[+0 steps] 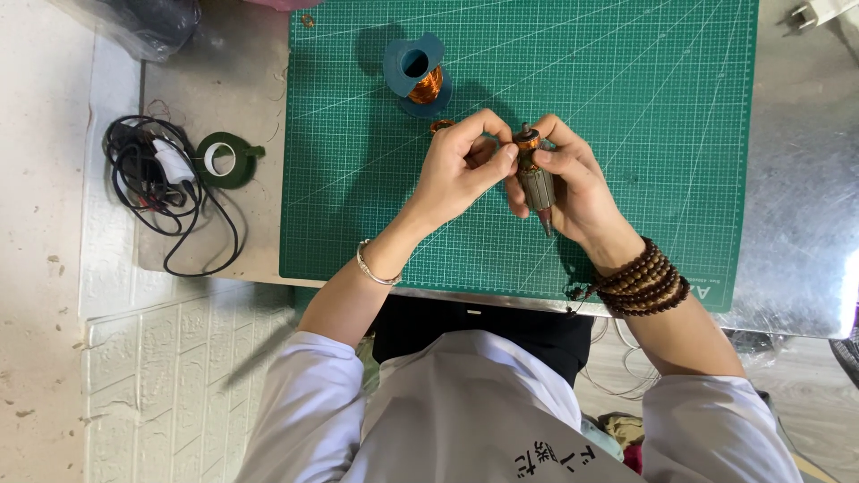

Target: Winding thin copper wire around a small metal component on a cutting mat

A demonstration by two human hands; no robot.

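Both hands, left hand [456, 165] and right hand [573, 179], are holding a small motor part [536, 183] over the green mat [626, 107]; fingers are hiding its middle, and any thin wire is too small to see.

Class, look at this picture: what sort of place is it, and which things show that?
Probably a small repair or hobby workbench: a green cutting mat, a spool of copper wire, and a motor armature held in both hands.

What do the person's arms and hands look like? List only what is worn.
White sleeves pushed up to the elbows. The left hand has a thin silver bangle at the wrist. The right hand has a dark brown wooden bead bracelet looped several times around the wrist.
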